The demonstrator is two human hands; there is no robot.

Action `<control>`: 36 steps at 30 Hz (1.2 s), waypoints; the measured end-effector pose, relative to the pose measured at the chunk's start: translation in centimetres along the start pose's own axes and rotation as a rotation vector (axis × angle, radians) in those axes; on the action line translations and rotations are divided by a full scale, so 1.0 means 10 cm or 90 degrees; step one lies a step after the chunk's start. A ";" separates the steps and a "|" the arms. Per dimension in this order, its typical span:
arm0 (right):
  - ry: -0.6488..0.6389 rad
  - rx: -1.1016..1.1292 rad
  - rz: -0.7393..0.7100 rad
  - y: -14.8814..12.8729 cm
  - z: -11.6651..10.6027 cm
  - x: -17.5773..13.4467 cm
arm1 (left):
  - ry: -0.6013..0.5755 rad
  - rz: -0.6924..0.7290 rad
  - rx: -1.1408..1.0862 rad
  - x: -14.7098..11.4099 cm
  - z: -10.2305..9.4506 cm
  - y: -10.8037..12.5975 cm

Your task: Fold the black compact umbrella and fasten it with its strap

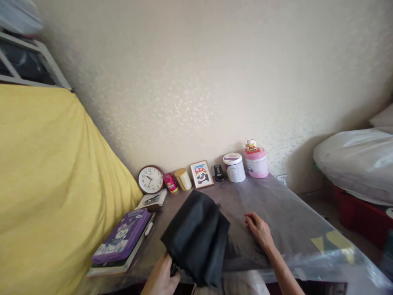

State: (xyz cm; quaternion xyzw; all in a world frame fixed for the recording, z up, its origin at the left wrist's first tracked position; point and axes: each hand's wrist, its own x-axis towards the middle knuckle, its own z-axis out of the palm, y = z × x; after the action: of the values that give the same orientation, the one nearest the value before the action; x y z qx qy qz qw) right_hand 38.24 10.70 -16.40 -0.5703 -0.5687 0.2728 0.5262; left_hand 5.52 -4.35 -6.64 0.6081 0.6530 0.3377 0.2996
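Observation:
A black folding umbrella (196, 237), its canopy loosely gathered, is held over the near part of the table. My left hand (164, 274) is closed round the handle at its lower left end, and the canopy hides part of the grip. To the right of the umbrella, my right hand (258, 229) hovers over or rests on the table; I cannot tell which. Its fingers are slightly bent and apart, holding nothing and not touching the umbrella.
The table (276, 209) wears a clear plastic cover. Along the wall stand a clock (150, 179), a pink can (170, 183), a framed panda picture (202, 174), a white tub (235, 169) and a pink tub (257, 163). A purple case (123, 235) lies on books at left.

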 end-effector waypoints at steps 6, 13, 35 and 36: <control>-0.017 0.004 0.006 0.00 -0.01 -0.01 | -0.006 -0.063 -0.044 0.00 -0.02 0.03; -0.020 -0.005 0.010 0.00 -0.01 0.01 | 0.086 -0.060 -0.089 -0.06 -0.01 0.18; -0.011 -0.001 0.017 0.03 0.00 0.03 | -0.133 -0.144 -0.403 0.15 0.38 -0.38; -0.010 -0.002 0.023 0.03 -0.01 0.04 | -0.129 -0.147 -0.375 0.15 0.40 -0.42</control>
State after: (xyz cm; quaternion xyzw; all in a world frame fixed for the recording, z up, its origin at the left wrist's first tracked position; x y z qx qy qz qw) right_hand 38.48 11.08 -16.56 -0.5790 -0.5630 0.2861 0.5157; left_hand 6.07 -2.65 -12.35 0.4478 0.5588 0.4140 0.5620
